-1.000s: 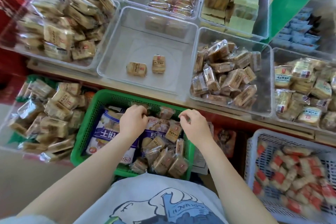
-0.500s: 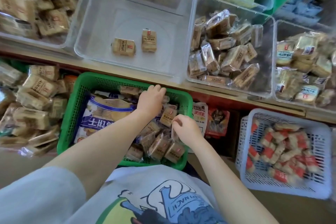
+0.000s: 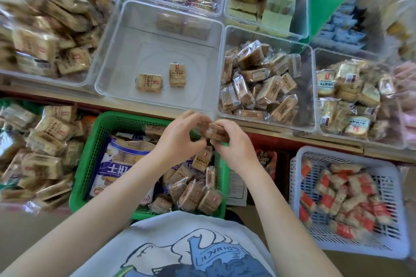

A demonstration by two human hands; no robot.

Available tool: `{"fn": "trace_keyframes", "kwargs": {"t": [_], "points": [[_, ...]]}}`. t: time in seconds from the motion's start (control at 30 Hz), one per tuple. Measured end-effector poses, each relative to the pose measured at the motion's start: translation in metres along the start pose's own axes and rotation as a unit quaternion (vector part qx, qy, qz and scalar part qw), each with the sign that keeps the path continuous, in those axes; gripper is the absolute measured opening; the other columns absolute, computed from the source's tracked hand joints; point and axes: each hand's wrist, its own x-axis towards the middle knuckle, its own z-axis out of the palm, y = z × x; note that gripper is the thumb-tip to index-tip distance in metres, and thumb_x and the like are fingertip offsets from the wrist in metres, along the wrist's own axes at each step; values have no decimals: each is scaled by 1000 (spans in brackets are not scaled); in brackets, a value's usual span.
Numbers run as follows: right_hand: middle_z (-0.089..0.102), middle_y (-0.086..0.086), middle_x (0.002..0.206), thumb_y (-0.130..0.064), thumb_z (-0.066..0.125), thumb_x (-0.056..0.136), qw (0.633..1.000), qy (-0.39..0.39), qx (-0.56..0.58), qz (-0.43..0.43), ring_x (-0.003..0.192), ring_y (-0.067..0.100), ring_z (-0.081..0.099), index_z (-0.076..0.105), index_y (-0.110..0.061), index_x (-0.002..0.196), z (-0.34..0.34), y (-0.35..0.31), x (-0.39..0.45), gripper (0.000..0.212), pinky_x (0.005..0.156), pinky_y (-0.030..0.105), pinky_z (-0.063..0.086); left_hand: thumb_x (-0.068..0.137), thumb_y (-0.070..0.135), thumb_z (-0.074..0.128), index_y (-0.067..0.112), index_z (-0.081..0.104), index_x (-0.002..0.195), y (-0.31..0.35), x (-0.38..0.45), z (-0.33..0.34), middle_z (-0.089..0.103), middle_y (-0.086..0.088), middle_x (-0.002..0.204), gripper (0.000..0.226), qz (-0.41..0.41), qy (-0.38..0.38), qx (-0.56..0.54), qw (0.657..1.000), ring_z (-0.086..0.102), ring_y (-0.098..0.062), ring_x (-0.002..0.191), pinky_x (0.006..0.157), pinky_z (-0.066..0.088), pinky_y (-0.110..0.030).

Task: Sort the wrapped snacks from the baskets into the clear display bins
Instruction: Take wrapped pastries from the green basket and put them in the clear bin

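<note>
Possibly a slip ahead: slick wrappers, packets pinched loosely between left hand and right hand, both curled around them above the green basket's far rim. Likely to drop back, or land among the brown packs of the bin on the right. Nearly bare middle bin: just two packets. Green basket: brown snacks and one big blue bag. White basket: red-striped packets.

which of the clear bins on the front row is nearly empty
The clear bin straight above the green basket: only two wrapped snacks lie on its floor, while the front-row bins beside it hold heaps.
</note>
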Motion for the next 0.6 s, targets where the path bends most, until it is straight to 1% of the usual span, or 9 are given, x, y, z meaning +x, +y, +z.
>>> {"fn": "trace_keyframes", "kwargs": {"t": [0.07,0.13,0.2,0.3,0.33,0.4,0.47,0.5,0.6], "points": [[63,-10,105,-21,73,88,999,33,18,-2,95,7,59,64,-23,115,-20,-8,4,29,84,31,51,83,16,71,21,56,133,4,5,0,53,-3,133,52,-10,68,32,997,50,-19,122,99,43,-35],[63,-8,103,-25,72,89,995,101,-2,-10,91,7,58,63,-20,115,-40,-10,11,28,80,28,51,87,24,69,17,44,145,2,13,-1,43,-6,147,63,-24,93,97,991,37,-23,137,111,32,-38],[63,-3,110,-23,69,91,981,187,-36,-19,95,9,57,60,-17,122,-59,-8,26,33,81,30,52,91,38,62,17,30,153,-5,21,0,31,-6,157,73,-39,39,200,978,24,-24,147,121,18,-41],[57,8,121,-17,61,95,950,277,-145,-3,100,20,56,50,-19,138,-82,-5,58,44,74,37,54,94,52,47,20,12,158,-16,24,9,17,-3,164,80,-68,-60,322,942,6,-21,153,124,-3,-43],[54,11,126,-15,59,96,940,278,-198,19,104,25,56,46,-21,144,-87,-4,69,50,75,40,55,94,54,45,20,10,158,-18,23,11,15,-2,165,81,-68,-71,338,936,3,-21,153,124,-5,-43],[41,15,145,-18,54,99,929,203,-296,86,122,32,49,34,-27,152,-91,0,86,58,92,52,51,93,55,45,19,7,159,-20,23,12,14,-2,165,83,-63,-74,341,935,1,-21,153,123,-7,-44],[20,15,161,-28,49,101,926,83,-344,133,141,36,31,23,-29,157,-88,2,91,61,111,58,34,93,55,45,19,7,159,-21,23,11,14,-2,165,84,-65,-77,335,937,1,-21,153,123,-7,-44],[14,15,163,-31,47,101,925,58,-350,138,145,38,25,22,-29,157,-86,3,92,62,115,59,27,92,55,45,19,7,159,-21,24,10,14,-2,165,84,-66,-79,331,938,2,-21,153,123,-8,-44],[23,18,160,-28,48,97,924,128,-339,117,145,38,25,34,-24,152,-76,-3,86,57,116,59,23,93,49,48,18,14,158,-20,22,8,18,-2,164,80,-48,-64,300,951,6,-21,152,124,-6,-41]]}}
